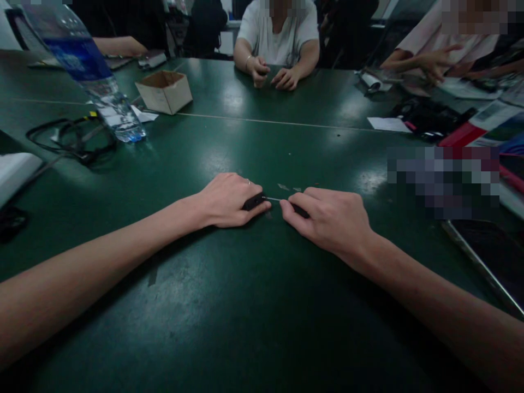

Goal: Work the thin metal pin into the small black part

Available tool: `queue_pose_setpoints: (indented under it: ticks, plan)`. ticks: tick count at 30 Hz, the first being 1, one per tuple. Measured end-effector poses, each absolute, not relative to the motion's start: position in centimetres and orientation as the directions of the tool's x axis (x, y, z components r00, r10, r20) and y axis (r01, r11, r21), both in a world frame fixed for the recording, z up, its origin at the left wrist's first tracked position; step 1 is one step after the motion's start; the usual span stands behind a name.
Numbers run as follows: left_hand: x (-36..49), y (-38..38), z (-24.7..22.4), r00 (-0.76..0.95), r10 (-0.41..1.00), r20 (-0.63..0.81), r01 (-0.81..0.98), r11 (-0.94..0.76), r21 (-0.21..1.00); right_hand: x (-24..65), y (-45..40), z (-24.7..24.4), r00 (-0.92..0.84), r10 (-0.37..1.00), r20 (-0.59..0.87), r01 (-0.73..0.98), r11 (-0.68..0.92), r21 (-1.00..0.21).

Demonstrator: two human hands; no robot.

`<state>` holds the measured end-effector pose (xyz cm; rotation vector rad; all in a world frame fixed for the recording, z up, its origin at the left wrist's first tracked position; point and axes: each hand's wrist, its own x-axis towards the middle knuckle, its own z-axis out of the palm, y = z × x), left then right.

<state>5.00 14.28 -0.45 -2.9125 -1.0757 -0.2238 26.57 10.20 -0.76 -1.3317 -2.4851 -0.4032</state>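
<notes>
Near the middle of the green table [262,284], my left hand [229,199] is closed around a small black block [254,201], its kind unclear. A ring shows on one finger. Facing it, my right hand [335,215] pinches the dark handle of a small screwdriver [275,199]. The thin metal shaft points left and its end meets the edge of the black block. Most of the handle is hidden inside my right fingers.
A water bottle [98,82] stands at the left beside a coiled black cable [69,136] and an open cardboard box [166,93]. A phone [491,256] lies at the right. Across the table, a person in a white shirt [278,38] rests both hands on it.
</notes>
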Motion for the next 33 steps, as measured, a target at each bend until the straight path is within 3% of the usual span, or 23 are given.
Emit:
queue_pose_setpoints:
  ticks: [16,22,27,33]
  plan:
    - [4.8,14.1,-0.3,0.786,0.596,0.167,0.593,-0.802,0.072,27.2,9.9,-0.5,-0.612,0.628,0.482,0.763,0.630,0.148]
    - [5.0,14.2,-0.1,0.763,0.632,0.133,0.630,-0.774,0.063,26.2,9.0,0.0,-0.762,0.474,0.440,0.593,0.784,0.183]
    - [5.1,14.3,-0.1,0.769,0.629,0.112,0.627,-0.777,0.058,26.2,9.2,0.0,-0.627,0.626,0.464,0.735,0.673,0.086]
    - [5.3,14.1,-0.1,0.759,0.642,0.106,0.641,-0.766,0.046,26.4,9.6,-0.3,-0.507,0.768,0.392,0.841,0.540,0.029]
